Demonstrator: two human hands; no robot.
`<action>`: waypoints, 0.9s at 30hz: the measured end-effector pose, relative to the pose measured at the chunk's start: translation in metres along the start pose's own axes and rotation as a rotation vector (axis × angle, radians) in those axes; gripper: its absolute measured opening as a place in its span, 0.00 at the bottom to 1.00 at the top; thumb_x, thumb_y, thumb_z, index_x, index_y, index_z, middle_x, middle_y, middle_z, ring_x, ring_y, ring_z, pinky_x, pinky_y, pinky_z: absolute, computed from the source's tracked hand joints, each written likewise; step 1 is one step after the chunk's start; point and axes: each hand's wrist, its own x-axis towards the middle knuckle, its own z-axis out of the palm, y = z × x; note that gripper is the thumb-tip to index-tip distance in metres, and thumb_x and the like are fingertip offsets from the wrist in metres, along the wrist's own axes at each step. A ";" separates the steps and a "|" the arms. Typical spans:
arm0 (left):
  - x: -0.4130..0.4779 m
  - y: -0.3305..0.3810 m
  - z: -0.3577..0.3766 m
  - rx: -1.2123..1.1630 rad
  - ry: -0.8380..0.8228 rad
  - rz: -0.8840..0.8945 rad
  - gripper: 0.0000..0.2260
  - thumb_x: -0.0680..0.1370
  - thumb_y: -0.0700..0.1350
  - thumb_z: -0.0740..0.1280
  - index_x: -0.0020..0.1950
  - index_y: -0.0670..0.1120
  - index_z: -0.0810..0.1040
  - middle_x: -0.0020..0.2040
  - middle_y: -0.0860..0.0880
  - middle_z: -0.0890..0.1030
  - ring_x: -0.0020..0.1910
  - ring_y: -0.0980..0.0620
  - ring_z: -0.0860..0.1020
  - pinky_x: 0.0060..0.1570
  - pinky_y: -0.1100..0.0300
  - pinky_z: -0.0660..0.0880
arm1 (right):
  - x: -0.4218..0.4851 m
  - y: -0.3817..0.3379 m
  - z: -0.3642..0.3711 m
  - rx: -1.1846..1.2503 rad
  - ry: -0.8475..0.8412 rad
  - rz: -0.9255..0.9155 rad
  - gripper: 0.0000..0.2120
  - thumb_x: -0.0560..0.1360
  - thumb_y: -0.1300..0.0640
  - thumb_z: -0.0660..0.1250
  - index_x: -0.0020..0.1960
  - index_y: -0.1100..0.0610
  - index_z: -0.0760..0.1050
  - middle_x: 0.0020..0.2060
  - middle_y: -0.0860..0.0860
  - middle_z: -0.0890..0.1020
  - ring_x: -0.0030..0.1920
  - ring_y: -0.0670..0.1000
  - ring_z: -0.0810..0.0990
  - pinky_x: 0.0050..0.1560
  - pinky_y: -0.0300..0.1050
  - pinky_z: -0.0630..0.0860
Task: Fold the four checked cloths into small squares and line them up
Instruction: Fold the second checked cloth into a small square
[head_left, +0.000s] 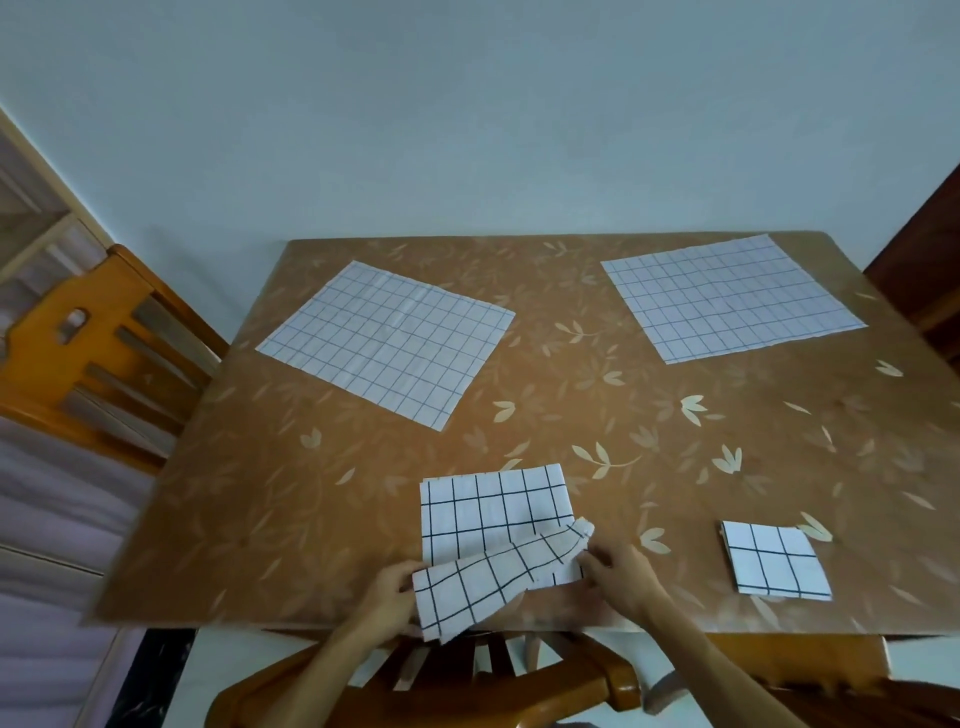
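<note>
A white cloth with bold black checks (493, 509) lies half folded at the table's near edge. My left hand (387, 597) grips its lifted near-left corner. My right hand (618, 574) pinches the raised near-right corner, so the front flap arches above the flat part. To the right, a cloth folded into a small square (774, 561) rests flat. Farther back, two unfolded cloths with fine blue checks lie spread out, one at the back left (387, 340) and one at the back right (730, 296).
The table (597, 415) has a brown cover with a pale leaf pattern. A wooden chair (98, 343) stands at the left side, and another chair back (493, 680) sits just below the near edge between my forearms. Dark furniture borders the right.
</note>
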 end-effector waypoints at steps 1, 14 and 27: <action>0.003 -0.001 0.001 -0.022 0.027 -0.038 0.09 0.81 0.42 0.66 0.61 0.48 0.77 0.56 0.44 0.81 0.48 0.45 0.84 0.43 0.51 0.84 | 0.004 0.000 0.001 -0.003 0.002 0.014 0.13 0.79 0.53 0.63 0.37 0.53 0.76 0.34 0.50 0.80 0.37 0.49 0.79 0.40 0.43 0.76; 0.019 0.007 0.002 -0.160 0.139 -0.297 0.15 0.83 0.54 0.61 0.58 0.43 0.77 0.53 0.45 0.83 0.38 0.46 0.86 0.38 0.54 0.80 | 0.032 -0.009 0.005 0.025 0.019 0.167 0.19 0.78 0.49 0.65 0.33 0.59 0.78 0.30 0.53 0.81 0.34 0.53 0.81 0.36 0.46 0.77; 0.028 0.021 -0.007 -0.138 0.098 -0.239 0.14 0.81 0.55 0.65 0.52 0.44 0.78 0.39 0.45 0.86 0.36 0.44 0.86 0.35 0.54 0.81 | 0.039 -0.014 0.010 0.023 0.070 0.227 0.19 0.79 0.49 0.63 0.32 0.57 0.73 0.26 0.50 0.74 0.28 0.47 0.73 0.29 0.38 0.68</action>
